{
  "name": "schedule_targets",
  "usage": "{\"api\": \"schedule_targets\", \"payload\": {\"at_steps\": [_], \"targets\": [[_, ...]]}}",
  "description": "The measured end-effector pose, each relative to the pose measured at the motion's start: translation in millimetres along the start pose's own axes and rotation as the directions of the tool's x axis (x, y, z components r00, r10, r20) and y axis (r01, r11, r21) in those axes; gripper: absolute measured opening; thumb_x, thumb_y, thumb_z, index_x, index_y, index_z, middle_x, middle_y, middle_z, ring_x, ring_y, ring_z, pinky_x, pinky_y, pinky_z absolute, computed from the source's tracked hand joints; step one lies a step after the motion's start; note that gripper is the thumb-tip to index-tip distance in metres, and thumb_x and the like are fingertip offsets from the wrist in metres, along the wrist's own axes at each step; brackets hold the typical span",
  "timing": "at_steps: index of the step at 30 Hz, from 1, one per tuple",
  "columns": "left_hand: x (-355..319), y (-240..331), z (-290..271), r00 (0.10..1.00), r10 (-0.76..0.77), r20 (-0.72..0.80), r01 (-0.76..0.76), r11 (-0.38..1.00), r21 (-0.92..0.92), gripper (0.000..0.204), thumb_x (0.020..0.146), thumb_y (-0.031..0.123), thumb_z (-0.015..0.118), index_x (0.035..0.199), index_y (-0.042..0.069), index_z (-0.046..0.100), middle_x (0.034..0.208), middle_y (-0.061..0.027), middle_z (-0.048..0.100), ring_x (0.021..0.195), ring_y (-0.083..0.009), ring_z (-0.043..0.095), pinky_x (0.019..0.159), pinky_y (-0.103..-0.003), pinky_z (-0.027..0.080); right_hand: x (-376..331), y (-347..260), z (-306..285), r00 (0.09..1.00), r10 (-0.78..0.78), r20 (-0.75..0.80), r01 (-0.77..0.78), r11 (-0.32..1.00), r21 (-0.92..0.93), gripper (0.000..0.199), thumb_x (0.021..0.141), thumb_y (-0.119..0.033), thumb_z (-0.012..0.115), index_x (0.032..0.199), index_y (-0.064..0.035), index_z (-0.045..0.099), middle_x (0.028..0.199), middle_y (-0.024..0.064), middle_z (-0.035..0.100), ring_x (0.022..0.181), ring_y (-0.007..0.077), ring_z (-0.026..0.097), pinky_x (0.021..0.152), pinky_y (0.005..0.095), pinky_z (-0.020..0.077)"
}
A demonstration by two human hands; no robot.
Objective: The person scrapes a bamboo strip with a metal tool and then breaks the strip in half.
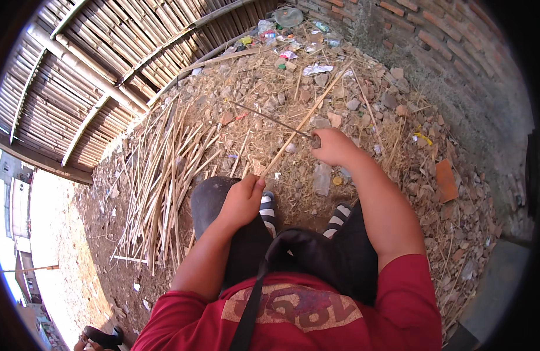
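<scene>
In the head view, a heap of pale sticks point(164, 181) lies on the ground. Right of the heap, the left hand point(240, 202) grasps the near end of a long thin strip point(316, 107), which slants away from the heap. Farther right of the heap, the right hand point(335, 147) clasps a slender dark blade point(270, 119), pointing back toward the heap's far end and crossing the strip; contact is unclear.

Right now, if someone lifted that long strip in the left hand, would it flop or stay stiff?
The strip is probably light, since it looks very thin. It should stay fairly stiff: held by the left hand, it runs nearly straight. Still, being so slender, it might flex if pushed sideways.
</scene>
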State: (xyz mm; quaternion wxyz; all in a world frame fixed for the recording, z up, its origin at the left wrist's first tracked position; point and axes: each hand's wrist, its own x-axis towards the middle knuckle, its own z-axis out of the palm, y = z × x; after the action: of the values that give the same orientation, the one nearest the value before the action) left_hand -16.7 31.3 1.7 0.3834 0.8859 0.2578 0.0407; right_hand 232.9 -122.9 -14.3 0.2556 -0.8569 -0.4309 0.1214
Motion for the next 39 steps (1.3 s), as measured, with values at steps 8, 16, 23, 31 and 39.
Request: {"api": "schedule_targets", "payload": {"at_steps": [8,16,23,31,39], "targets": [[1.9,-0.3,-5.5,1.0,0.008,0.003,-0.008,0.997,-0.074,0.029,0.104,0.025,0.052,0.102,-0.002,0.063,0.084,-0.0174,0.066,0.082,-0.0276,0.065,0.077,-0.038,0.049,1.4,8.8,-4.7,0.985,0.162,0.058,-0.171,0.966,0.193,0.031,0.076,-0.022,0.069,0.103,-0.0049,0.069,0.091,0.0188,0.07,0.091,0.038,0.068,0.079,0.0478,0.054],[-1.4,7.5,-2.2,0.999,0.043,0.018,-0.043,0.998,-0.042,0.029,0.104,0.024,0.053,0.101,-0.003,0.063,0.083,-0.0199,0.066,0.081,-0.0306,0.066,0.075,-0.039,0.05,4.3,11.9,-2.6,0.995,0.026,0.093,-0.029,0.999,0.03,0.036,0.077,-0.024,0.071,0.104,0.0001,0.068,0.092,0.0208,0.069,0.089,0.0383,0.068,0.079,0.0461,0.0539],[-0.6,-3.5,-0.6,0.998,0.059,-0.006,-0.059,0.995,-0.082,0.029,0.105,0.023,0.053,0.1,-0.003,0.063,0.081,-0.018,0.065,0.077,-0.0258,0.063,0.073,-0.038,0.05,-6.0,-38.6,-22.2,0.973,0.019,0.229,-0.009,0.999,-0.045,0.048,0.076,-0.023,0.07,0.118,0.0003,0.068,0.104,0.0231,0.07,0.097,0.0375,0.068,0.086,0.0444,0.0543],[1.2,-5.7,-4.3,0.998,0.06,0.022,-0.055,0.982,-0.182,0.028,0.106,0.023,0.051,0.099,-0.001,0.063,0.077,-0.0059,0.059,0.075,-0.0135,0.054,0.071,-0.031,0.046,7.1,25.9,-18.7,0.966,0.258,-0.027,-0.244,0.939,0.244,0.051,0.075,-0.027,0.071,0.119,0.0004,0.067,0.107,0.0232,0.07,0.1,0.0377,0.068,0.088,0.0431,0.0536],[-4.8,2.4,-6.7,0.999,0.006,0.047,0.005,0.975,-0.222,0.027,0.106,0.022,0.05,0.098,0.0,0.063,0.077,-0.0029,0.056,0.074,-0.0113,0.052,0.069,-0.03,0.044,-5.5,10.3,-23.9,0.992,0.034,-0.118,0.004,0.952,0.307,0.04,0.083,-0.025,0.077,0.111,0.0015,0.067,0.091,0.0149,0.071,0.073,0.022,0.066,0.067,0.0375,0.051]]}}
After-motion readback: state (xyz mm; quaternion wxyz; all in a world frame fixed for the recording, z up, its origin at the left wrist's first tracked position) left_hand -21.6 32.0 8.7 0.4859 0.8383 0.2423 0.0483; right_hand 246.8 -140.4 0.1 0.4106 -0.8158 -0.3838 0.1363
